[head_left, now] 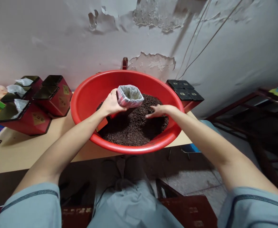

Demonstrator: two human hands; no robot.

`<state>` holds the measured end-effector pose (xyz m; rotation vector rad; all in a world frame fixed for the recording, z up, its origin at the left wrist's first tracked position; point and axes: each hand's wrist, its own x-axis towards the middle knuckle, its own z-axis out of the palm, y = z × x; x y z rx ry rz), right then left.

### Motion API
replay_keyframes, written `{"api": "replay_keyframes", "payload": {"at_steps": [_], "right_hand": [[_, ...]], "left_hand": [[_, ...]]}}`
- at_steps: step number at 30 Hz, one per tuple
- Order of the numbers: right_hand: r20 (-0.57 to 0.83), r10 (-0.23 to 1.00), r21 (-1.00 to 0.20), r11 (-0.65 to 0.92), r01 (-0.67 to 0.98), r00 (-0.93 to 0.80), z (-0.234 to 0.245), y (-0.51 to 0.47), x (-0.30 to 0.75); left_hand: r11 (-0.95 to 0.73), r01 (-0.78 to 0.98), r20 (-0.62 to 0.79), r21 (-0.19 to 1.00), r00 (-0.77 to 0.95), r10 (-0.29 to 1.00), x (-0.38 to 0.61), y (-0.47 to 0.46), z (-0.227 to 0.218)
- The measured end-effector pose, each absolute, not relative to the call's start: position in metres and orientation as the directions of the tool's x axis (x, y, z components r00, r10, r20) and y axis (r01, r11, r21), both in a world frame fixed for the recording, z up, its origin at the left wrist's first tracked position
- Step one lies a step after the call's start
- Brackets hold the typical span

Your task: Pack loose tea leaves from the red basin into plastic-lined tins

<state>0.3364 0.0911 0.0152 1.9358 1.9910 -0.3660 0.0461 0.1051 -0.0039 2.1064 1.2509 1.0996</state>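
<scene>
A wide red plastic basin point(139, 149) holds a heap of small dark loose pieces point(129, 131) that look like tea leaves. My left hand point(112, 103) grips a tin with a clear plastic bag liner point(130, 100) folded over its mouth, held above the heap. Most of the tin's body is hidden by the liner and my hand. Over the right part of the heap, my right hand point(158, 110) has its fingers spread, and nothing shows in it. Whether the fingertips touch the leaves I cannot tell. Partly behind my left forearm, an orange flat piece point(102, 124) sits inside the basin.
Several red tins point(37, 117) stand at the left on the tan table point(55, 145), some with plastic liners sticking out. Red tins with black lids point(186, 90) are at the right, behind the basin. A peeling wall point(58, 38) rises behind; a dark rack point(255, 95) stands far right.
</scene>
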Motion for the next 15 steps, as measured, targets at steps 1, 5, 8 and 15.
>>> {"api": "replay_keyframes", "payload": {"at_steps": [1,5,8,15], "right_hand": [[-0.495,0.868,0.135,0.029,0.990,0.042,0.002,0.085,0.337],[-0.570,0.810,0.289,0.044,0.956,0.135,-0.034,0.062,0.323],[-0.548,0.825,0.359,0.086,0.929,0.136,-0.036,0.048,0.311],[-0.548,0.826,0.235,0.303,0.924,-0.132,-0.017,0.026,0.306]], "left_hand": [[-0.482,0.522,0.400,0.704,0.269,0.876,0.045,0.107,-0.005],[-0.493,0.540,0.395,0.683,0.294,0.870,0.045,0.108,-0.006],[-0.473,0.544,0.391,0.693,0.268,0.880,0.046,0.105,-0.005],[-0.460,0.543,0.364,0.702,0.282,0.888,0.047,0.104,-0.006]]}}
